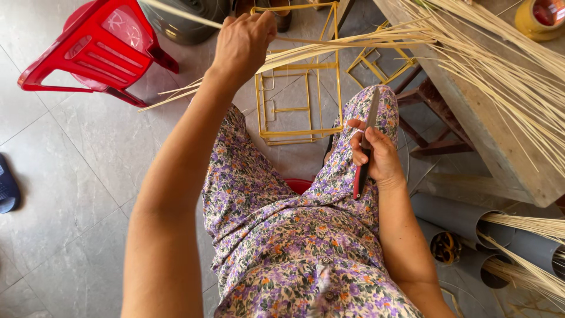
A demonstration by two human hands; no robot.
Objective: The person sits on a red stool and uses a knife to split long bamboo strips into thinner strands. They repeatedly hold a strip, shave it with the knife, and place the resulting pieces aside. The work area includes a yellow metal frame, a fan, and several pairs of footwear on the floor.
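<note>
My left hand (242,40) is raised out in front and is closed around a bundle of thin pale bamboo strips (329,46) that fan out to the right toward the table. My right hand (376,156) rests on my right knee and grips a knife (366,141) with a red and black handle, its blade pointing away from me. I am seated, and my lap in floral purple cloth (282,235) fills the lower middle.
A red plastic chair (97,50) lies tipped at upper left. Yellow wire frames (297,97) lie on the grey tiled floor ahead. A wooden table (488,129) heaped with strips stands at right. Grey tubes (465,218) holding strips lie at lower right. A tape roll (538,17) sits on the table.
</note>
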